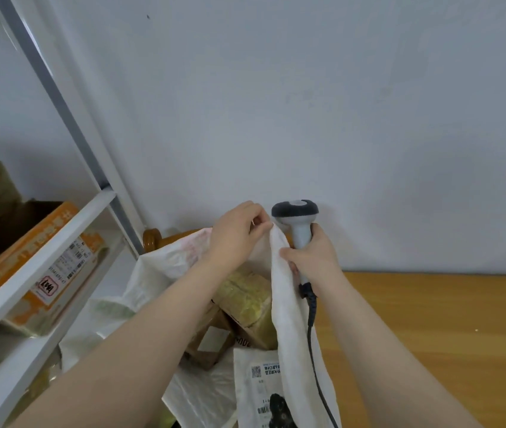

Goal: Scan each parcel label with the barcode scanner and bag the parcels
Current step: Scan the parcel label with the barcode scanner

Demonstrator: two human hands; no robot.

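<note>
Wooden bench [430, 319] under a pale wall: nearest, labelled parcels [257, 381] lie in the white bag [288, 304] below both hands; left hand [233, 236] pinches its rim, right hand [313, 257] grips the barcode scanner [295, 213] and bag edge. Bagging step, I'd say; next needs another parcel.

Left hand [236, 233] pinching — right hand [313, 257] curled tight.

Single view, worn on the head, looking forward and down along both forearms [140, 319] from close above. Faces a pale wall [307, 103] at the far side, filling the upper half (wide-angle, with bent, leaning edges). Takes in a white shelf frame [38, 262] at the left, a wooden tabletop [430, 319] at the right, and an open white bag [288, 304] near and central.
</note>
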